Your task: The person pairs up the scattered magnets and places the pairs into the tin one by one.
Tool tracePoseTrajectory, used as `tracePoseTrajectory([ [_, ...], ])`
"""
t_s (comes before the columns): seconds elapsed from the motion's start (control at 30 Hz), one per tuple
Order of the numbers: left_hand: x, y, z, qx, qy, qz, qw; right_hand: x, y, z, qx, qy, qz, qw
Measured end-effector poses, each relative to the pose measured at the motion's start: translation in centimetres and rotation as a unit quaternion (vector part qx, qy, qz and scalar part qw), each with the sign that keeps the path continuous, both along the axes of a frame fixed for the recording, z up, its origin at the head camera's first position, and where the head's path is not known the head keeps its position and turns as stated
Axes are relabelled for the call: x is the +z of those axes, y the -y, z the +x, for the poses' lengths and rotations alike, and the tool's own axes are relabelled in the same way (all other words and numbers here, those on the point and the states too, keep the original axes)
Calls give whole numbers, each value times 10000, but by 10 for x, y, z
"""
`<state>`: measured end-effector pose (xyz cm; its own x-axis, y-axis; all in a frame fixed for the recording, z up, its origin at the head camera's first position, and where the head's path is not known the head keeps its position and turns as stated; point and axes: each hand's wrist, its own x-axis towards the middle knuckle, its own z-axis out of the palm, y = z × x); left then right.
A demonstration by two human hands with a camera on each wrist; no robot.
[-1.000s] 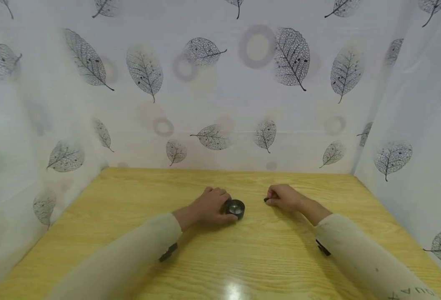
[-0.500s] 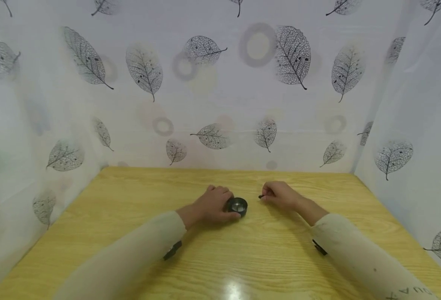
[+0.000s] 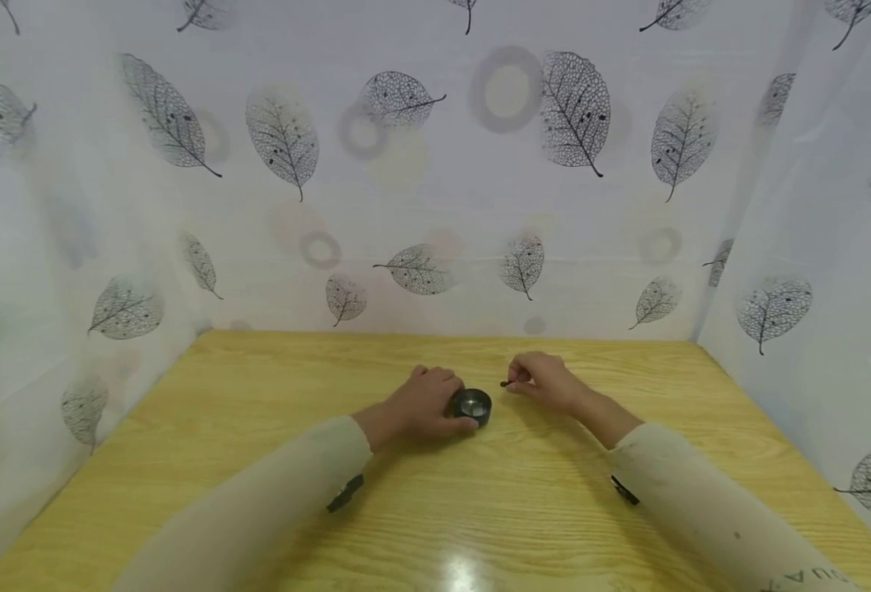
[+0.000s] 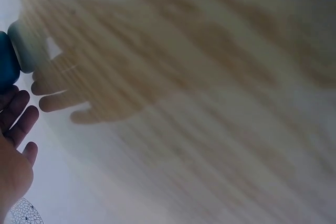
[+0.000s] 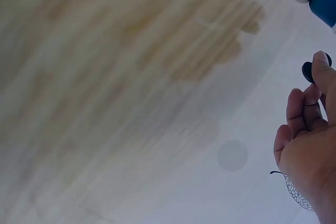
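Observation:
On the wooden table, my left hand holds a short, round, dark container from its left side, thumb in front and fingers behind. Its top faces up and shows a shiny inside. The wall of the container looks blue in the left wrist view, with the fingers of my left hand against it. My right hand pinches a small black piece just right of the container. Seen from the right wrist, that black piece is flat and oval, partly hidden behind the thumb.
The yellow wood-grain table has a glossy top that mirrors the hands. A white leaf-print curtain stands behind it and along both sides. Black straps show under the pale sleeves.
My right hand has moved left and slightly away from me with the black piece, closer to the container. My left hand and the container have shifted slightly right.

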<state>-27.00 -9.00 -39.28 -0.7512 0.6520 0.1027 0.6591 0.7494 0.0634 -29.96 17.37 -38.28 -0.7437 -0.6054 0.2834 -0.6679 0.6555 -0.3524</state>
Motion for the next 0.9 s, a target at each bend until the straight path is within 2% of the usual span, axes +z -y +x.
tracePoseTrajectory([
  [0.2,1,-2,0,-48,48,132,9999,1,8,4,257,95,-241,9993],
  [0.37,2,-3,1,-72,74,121,9999,1,17,6,553,-10,-414,9976],
  [0.5,3,-3,2,-58,63,83,9999,2,26,7,708,17,-378,9968],
  [0.77,3,-3,2,-13,151,142,9998,10,44,11,927,436,112,9947],
  [0.9,2,-3,2,-18,156,130,9998,15,50,10,1141,332,562,9913],
])
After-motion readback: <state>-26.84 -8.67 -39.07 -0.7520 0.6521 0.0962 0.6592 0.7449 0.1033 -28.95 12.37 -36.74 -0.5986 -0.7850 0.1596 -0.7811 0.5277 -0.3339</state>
